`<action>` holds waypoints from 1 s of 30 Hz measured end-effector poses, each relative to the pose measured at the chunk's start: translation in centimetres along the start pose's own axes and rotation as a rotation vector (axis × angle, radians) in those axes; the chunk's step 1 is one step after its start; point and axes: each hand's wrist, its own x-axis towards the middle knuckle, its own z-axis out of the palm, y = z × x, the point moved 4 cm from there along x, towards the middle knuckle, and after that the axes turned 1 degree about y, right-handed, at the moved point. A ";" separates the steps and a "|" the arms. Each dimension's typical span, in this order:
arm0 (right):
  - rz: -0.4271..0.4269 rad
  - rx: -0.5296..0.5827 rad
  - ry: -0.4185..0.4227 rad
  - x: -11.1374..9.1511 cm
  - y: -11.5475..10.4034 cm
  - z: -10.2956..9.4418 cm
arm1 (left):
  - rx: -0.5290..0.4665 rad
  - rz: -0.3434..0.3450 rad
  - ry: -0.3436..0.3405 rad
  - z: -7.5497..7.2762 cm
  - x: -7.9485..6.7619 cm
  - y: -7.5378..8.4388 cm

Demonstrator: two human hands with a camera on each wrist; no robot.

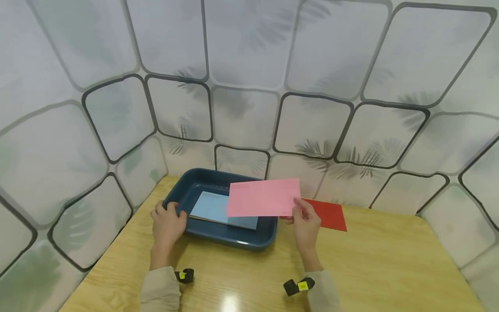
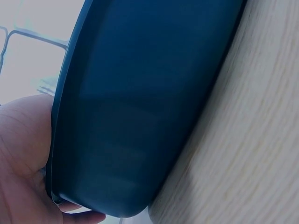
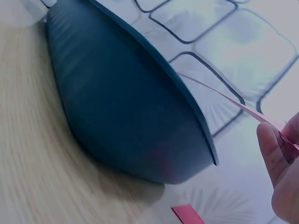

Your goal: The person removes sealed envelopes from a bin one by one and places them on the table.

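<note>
My right hand (image 1: 306,223) pinches a pink envelope (image 1: 261,197) by its lower right corner, thumb in front. The envelope is held up over the right part of a dark blue tray (image 1: 234,242), and shows edge-on as a thin strip in the right wrist view. Inside the tray lies a light blue envelope (image 1: 210,207), its right part partly hidden behind the pink one; a thin brownish edge shows beneath it. My left hand (image 1: 167,223) grips the tray's left rim, with fingertips curled around its end in the left wrist view.
A red envelope (image 1: 329,215) lies flat on the wooden table (image 1: 374,264) right of the tray, partly behind my right hand. Pale patterned wall panels (image 1: 245,117) stand behind the table and along its sides, close to the tray's far edge.
</note>
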 end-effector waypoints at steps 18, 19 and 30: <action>0.117 -0.019 0.259 1.8 0.1 -7.4 | 0.024 -0.016 -0.008 0.1 -0.4 -0.2; 0.123 -0.027 0.276 1.9 0.1 -7.8 | 0.023 -0.017 -0.008 0.1 -0.4 -0.2; 0.291 -0.021 0.458 2.9 0.9 -12.2 | 0.019 -0.003 0.020 0.0 0.0 0.0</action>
